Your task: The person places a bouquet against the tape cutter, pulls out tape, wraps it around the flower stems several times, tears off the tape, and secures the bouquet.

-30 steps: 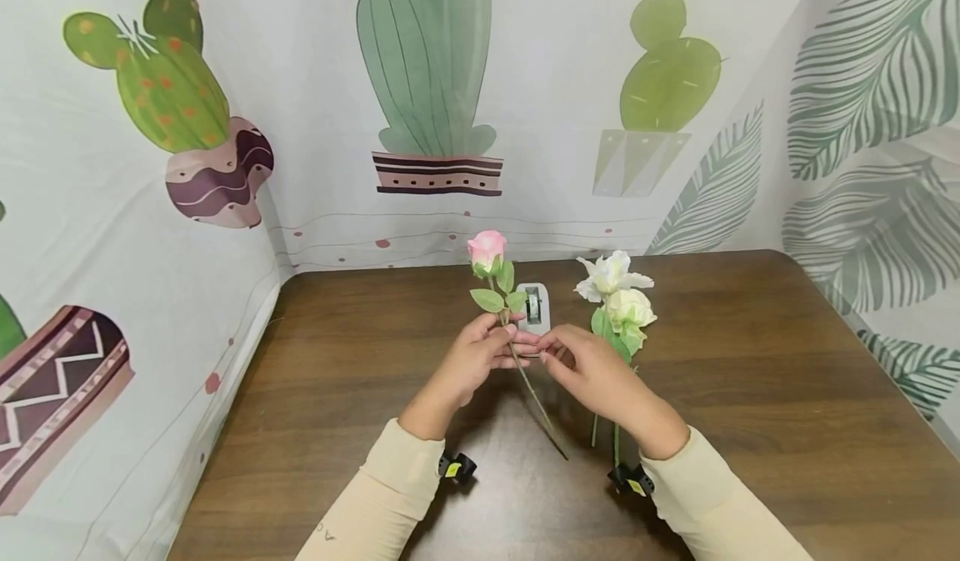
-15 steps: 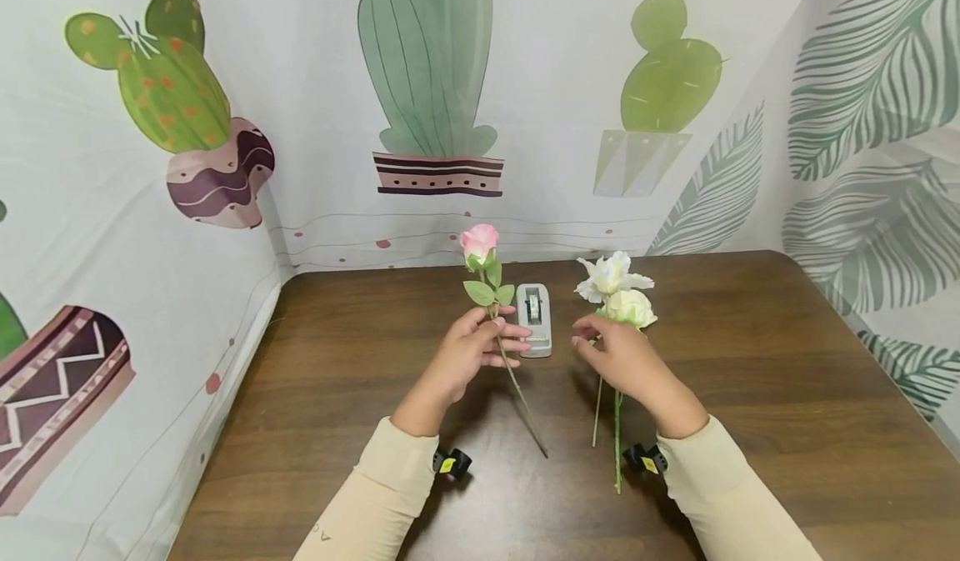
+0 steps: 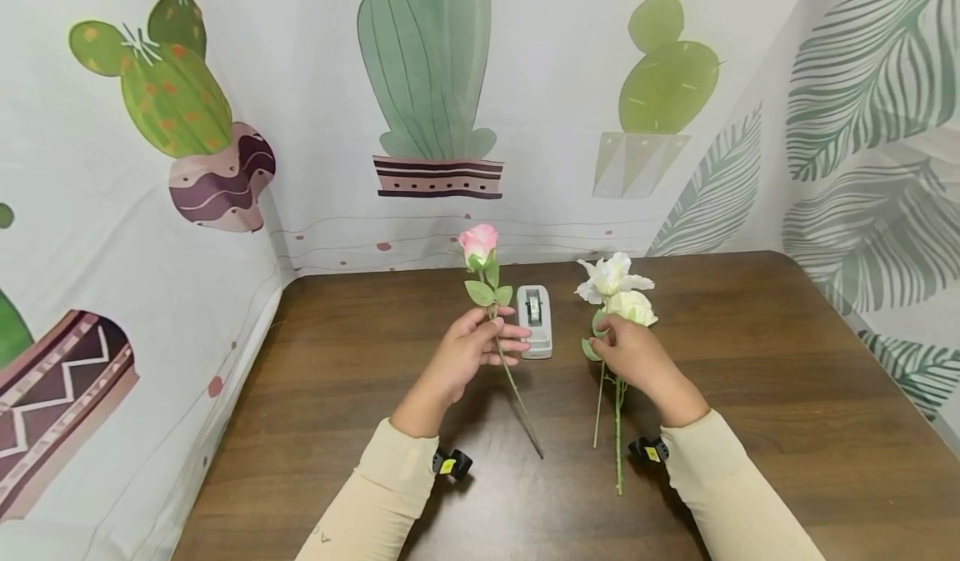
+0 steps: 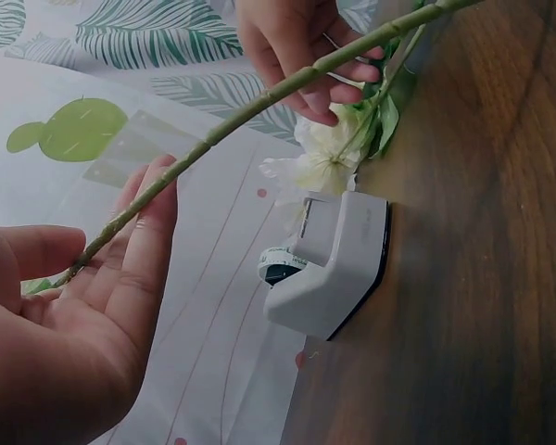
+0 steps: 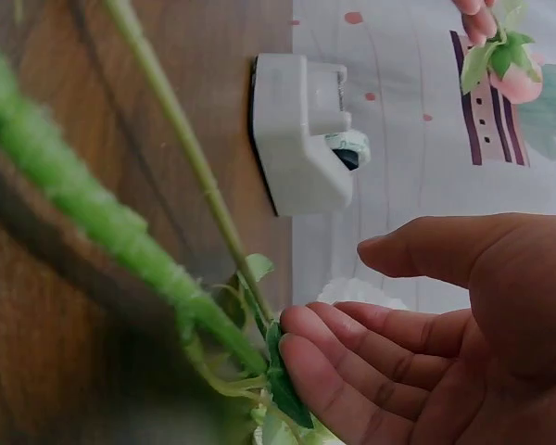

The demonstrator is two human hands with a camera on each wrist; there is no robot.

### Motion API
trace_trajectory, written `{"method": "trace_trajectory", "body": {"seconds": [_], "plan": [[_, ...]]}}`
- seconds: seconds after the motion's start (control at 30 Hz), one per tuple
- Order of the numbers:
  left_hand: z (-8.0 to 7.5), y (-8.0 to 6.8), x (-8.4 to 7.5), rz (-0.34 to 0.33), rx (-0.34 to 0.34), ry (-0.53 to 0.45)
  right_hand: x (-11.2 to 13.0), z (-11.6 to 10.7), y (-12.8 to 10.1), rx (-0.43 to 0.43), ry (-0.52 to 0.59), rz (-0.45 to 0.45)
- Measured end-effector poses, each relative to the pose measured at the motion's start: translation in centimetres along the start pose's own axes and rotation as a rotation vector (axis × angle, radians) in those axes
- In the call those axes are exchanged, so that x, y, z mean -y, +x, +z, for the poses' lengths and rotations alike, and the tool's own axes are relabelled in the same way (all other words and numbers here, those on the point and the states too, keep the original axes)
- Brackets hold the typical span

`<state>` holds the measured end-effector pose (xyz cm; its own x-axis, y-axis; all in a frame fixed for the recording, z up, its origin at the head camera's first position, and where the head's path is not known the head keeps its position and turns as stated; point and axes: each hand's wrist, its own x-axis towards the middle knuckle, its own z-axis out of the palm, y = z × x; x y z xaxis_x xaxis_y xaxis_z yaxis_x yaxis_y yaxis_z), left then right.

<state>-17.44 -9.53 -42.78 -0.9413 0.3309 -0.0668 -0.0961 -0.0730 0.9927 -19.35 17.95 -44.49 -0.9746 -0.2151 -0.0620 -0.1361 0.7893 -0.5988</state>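
Observation:
My left hand [image 3: 501, 338] pinches the thin stem [image 4: 259, 107] of a pink rose [image 3: 478, 242] and holds it upright, tilted, over the brown table [image 3: 360, 394]. In the left wrist view the stem runs across my fingers [image 4: 144, 232]. Two white flowers [image 3: 617, 288] lie on the table to the right, their stems [image 3: 617, 428] pointing toward me. My right hand [image 3: 602, 343] rests over them with thumb apart and loosely bent fingertips [image 5: 301, 338] touching their green leaves [image 5: 280, 380], not closed round the stems.
A small white tape dispenser [image 3: 534, 319] stands between the two hands, close to the rose stem. Printed cactus and leaf curtains [image 3: 435, 86] close off the back and both sides of the table.
My right hand left the rose stem beside the left hand and moved right onto the white flowers. The left hand shifted the rose slightly left and up.

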Motion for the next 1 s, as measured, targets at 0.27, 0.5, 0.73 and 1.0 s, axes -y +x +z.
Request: {"method": "trace_trajectory", "body": {"seconds": [0.27, 0.5, 0.73, 1.0], "plan": [[-0.1, 0.0, 0.1, 0.001, 0.008, 0.008, -0.7, 0.4, 0.2, -0.028, -0.017, 0.011], [0.0, 0.0, 0.1, 0.005, 0.016, 0.010, -1.3, 0.8, 0.5, -0.033, -0.040, 0.033], [0.0, 0.0, 0.2, 0.000, 0.010, 0.012, -1.6, 1.0, 0.6, -0.023, -0.066, 0.053], [0.0, 0.0, 0.3, 0.001, 0.008, 0.007, -1.9, 1.0, 0.9, 0.007, -0.083, 0.058]]}}
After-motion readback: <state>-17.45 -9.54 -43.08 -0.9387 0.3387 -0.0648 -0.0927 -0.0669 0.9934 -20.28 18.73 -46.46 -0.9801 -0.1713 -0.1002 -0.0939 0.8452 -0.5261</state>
